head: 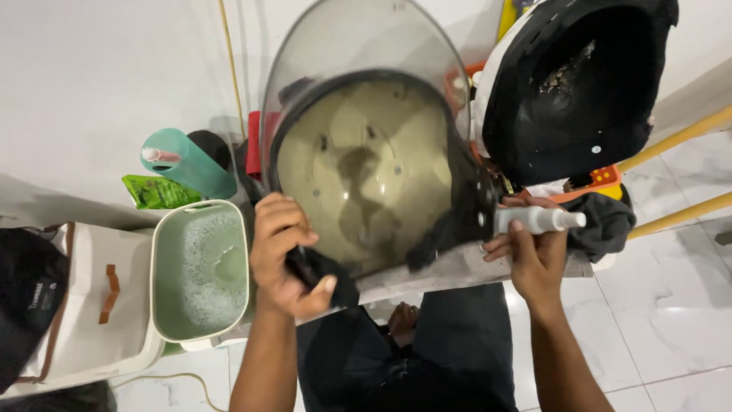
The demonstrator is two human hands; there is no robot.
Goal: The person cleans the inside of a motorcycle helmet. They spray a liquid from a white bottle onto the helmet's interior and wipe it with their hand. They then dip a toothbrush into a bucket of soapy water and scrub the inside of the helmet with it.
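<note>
- An upturned helmet [366, 168] lies in the middle of the view, its opening facing up so the bare beige inner shell shows; its clear visor [358, 46] is swung open and stands behind it.
- The left hand [286, 255] is clenched around a black strap or piece of padding [324, 275] at the helmet's near rim.
- The right hand [534, 255] grasps a small white spray bottle [537, 220] lying sideways, its nozzle pointing right, just beside the helmet's right edge.
- The helmet rests on the near edge of a grey bench [465, 267], above the person's dark-clothed lap.
- A second helmet [572, 84], white outside with black lining, sits tilted at the upper right, near the first.
- A dark cloth [606, 221] lies under the bottle's nozzle, beside an orange object [602, 177].
- To the left stands a pale green tub [200, 271] holding soapy water.
- Behind the tub lie a teal bottle [187, 162] and a green sachet [156, 192].
- At far left sits a white box with brown trim [91, 305], with a black bag [27, 297] against it.
- The floor [671, 305] is white marble tile.
</note>
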